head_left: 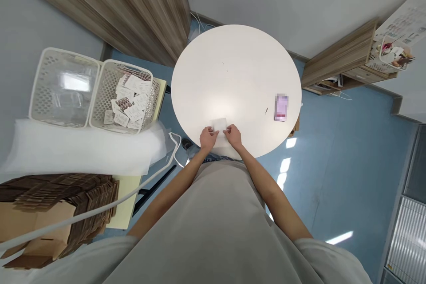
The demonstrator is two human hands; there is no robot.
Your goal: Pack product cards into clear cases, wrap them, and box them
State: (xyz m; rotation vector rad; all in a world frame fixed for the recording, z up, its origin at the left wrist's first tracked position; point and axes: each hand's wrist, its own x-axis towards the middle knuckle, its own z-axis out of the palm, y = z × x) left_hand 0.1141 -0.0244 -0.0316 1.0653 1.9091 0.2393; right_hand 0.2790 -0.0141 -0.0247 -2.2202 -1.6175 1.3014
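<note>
A small white sheet-like piece (219,125) lies at the near edge of the round white table (233,75). My left hand (208,137) pinches its left side with curled fingers. My right hand (233,136) grips its right side the same way. Both hands rest on the tabletop close to my body. What the white piece is exactly I cannot make out.
A small pink-purple packet (281,107) lies on the table's right part. To the left stand an empty white basket (63,86) and a basket of blister packs (124,97), with white foam sheets (80,148) and stacked flat cardboard boxes (56,213) nearer.
</note>
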